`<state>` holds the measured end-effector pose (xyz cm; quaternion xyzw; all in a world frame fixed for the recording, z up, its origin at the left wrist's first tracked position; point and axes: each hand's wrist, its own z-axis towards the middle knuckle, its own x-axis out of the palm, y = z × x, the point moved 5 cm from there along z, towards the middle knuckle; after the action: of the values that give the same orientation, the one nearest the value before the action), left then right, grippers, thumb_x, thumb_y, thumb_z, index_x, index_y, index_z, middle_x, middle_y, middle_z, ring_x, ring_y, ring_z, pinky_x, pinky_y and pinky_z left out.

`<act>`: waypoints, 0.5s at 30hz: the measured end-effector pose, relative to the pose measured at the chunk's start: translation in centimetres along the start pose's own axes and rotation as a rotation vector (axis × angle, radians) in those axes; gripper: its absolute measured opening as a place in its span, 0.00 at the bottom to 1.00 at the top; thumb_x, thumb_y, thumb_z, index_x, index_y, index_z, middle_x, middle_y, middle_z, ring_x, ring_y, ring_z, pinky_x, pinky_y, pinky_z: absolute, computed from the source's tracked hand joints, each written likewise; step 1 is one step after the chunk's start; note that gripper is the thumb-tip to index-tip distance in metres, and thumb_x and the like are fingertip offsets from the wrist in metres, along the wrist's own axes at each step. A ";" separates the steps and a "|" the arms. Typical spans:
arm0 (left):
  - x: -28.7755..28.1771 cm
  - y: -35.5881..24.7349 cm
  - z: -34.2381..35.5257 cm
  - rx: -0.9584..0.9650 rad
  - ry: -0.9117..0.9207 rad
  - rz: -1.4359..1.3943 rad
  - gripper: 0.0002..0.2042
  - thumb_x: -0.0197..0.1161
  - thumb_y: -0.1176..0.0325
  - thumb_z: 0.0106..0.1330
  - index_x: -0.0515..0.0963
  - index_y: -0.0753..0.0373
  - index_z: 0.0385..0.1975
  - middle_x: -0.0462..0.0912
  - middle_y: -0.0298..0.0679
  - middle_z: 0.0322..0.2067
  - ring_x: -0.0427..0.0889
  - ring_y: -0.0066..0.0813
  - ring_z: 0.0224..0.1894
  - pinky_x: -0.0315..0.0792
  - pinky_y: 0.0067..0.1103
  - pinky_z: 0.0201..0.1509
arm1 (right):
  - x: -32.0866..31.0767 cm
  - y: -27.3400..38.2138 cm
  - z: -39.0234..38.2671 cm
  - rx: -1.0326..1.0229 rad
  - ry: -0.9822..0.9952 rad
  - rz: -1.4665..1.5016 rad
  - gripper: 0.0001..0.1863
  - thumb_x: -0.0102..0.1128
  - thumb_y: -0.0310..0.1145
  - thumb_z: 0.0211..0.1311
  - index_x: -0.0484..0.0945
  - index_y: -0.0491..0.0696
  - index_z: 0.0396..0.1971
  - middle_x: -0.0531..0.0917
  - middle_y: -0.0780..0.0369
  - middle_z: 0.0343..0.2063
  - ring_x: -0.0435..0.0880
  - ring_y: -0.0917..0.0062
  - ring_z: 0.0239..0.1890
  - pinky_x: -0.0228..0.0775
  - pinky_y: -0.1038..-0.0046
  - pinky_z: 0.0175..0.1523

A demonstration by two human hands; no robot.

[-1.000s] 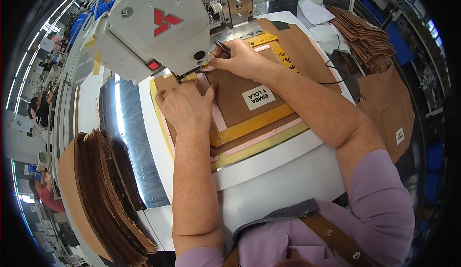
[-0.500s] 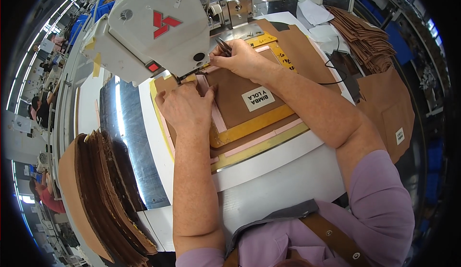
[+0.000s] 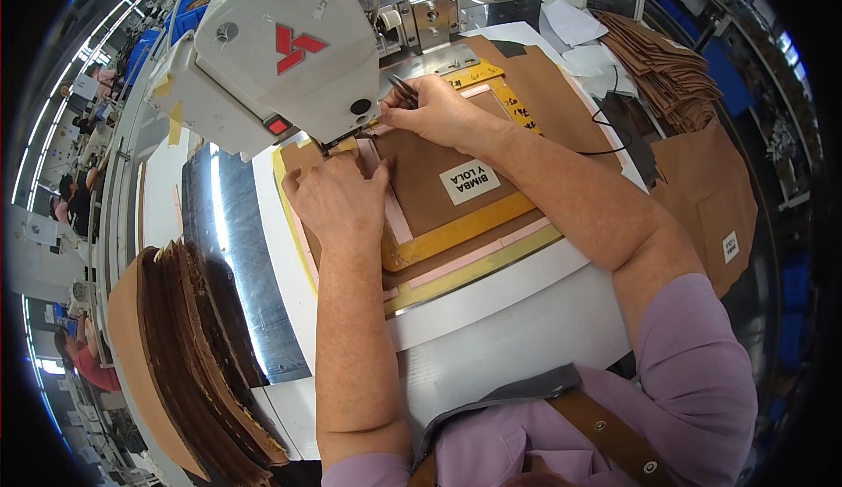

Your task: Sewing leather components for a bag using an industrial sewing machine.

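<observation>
A brown panel (image 3: 430, 171) with a white label (image 3: 469, 181) lies in a yellow-edged frame (image 3: 469, 229) under the head of a sewing machine (image 3: 285, 57). My left hand (image 3: 338, 193) rests on the work just before the needle area, palm down, thumb apart from the fingers. Beside the machine head, my right hand (image 3: 443, 117) holds dark thread snips (image 3: 405, 92), their points up and to the left. Its thumb and fingertips come together by the needle area; whether they also pinch a thread cannot be made out. Pink strips (image 3: 395, 193) run along the panel.
Folded brown pieces (image 3: 662, 71) are stacked at the far right, near white paper (image 3: 574, 24). A loose brown panel (image 3: 706, 198) lies at the right edge. Thick layered brown pieces (image 3: 167, 338) stand at the left. A black cord (image 3: 614, 147) curves beside my right forearm.
The machine head and its surroundings sit very slightly differently in the picture. Both hands stay in nearly the same place, the right still holding the thread snips.
</observation>
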<state>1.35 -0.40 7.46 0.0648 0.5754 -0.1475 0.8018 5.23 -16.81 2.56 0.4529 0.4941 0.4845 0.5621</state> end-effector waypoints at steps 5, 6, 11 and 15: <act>0.3 0.2 0.0 -0.016 0.026 0.026 0.20 0.70 0.45 0.51 0.88 0.55 0.34 0.84 0.39 0.21 0.84 0.36 0.30 0.67 0.32 0.55 | 0.0 -0.3 0.2 -0.024 0.007 -0.115 0.11 0.67 0.35 0.58 0.83 0.41 0.31 0.85 0.61 0.27 0.81 0.81 0.31 0.72 0.75 0.40; 0.3 0.2 0.0 -0.016 0.026 0.027 0.20 0.70 0.45 0.51 0.88 0.55 0.34 0.84 0.39 0.21 0.84 0.36 0.30 0.67 0.32 0.55 | -0.1 -0.1 0.1 -0.036 0.007 -0.176 0.11 0.67 0.35 0.58 0.83 0.41 0.31 0.85 0.60 0.26 0.81 0.80 0.31 0.72 0.74 0.40; 0.3 0.1 0.1 -0.002 0.025 0.055 0.20 0.70 0.46 0.51 0.88 0.55 0.33 0.84 0.39 0.20 0.84 0.36 0.29 0.67 0.32 0.55 | -0.3 1.0 -0.4 -0.083 -0.032 -0.249 0.14 0.69 0.38 0.55 0.82 0.41 0.31 0.84 0.59 0.25 0.82 0.76 0.30 0.73 0.73 0.40; 0.6 0.4 0.1 -0.013 0.052 0.026 0.19 0.70 0.46 0.51 0.88 0.55 0.33 0.84 0.39 0.19 0.84 0.37 0.29 0.67 0.32 0.54 | -0.4 2.8 -1.3 -0.083 -0.057 -0.421 0.16 0.69 0.39 0.54 0.81 0.41 0.34 0.83 0.60 0.24 0.83 0.76 0.30 0.73 0.72 0.40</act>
<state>1.70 -0.17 6.93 0.0708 0.5960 -0.1314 0.7890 3.60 -16.82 5.27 0.3296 0.5412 0.3634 0.6830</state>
